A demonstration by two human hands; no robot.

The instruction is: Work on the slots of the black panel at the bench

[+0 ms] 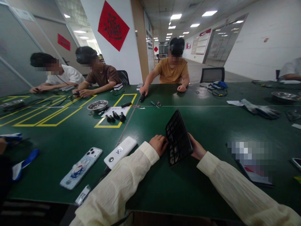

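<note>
Two hands meet on one thing at the near middle of the green table (164, 191): a black gridded panel (177, 138), tipped up on edge with its cell-covered face turned toward 9 o'clock. Its long axis runs from 6 to 12 o'clock, straight away from the person. Whether its near end rests on the tabletop cannot be told. The left hand (158, 144) sits at the panel's 9 o'clock side, fingers curled shut against the lower left edge and gripping it. The right hand (197, 150) lies at the 3 o'clock side, pressed to the panel's back. Its fingertips are hidden behind the black surface, so whether they close around it cannot be told. Both hands are equally near, each touching the lower half, and the far half stands free. Nothing comes between either hand and the panel.

Just beside the left arm's cream sleeve (131, 175), at 9 o'clock, lies a white power bank (119, 152). Past it at 8 o'clock is a phone in a cartoon case (81, 168).

Farther out at 11 o'clock, small black parts (115, 116) sit inside yellow tape lines, with a metal bowl (97, 105) just beyond them. At 12 o'clock a screwdriver (154, 103) lies near a co-worker in an orange shirt (172, 70), whose hands rest on the table. Grey gloves (260, 110) lie well apart at 2 o'clock. At 10 o'clock two more people (77, 75) bend over their own things.
</note>
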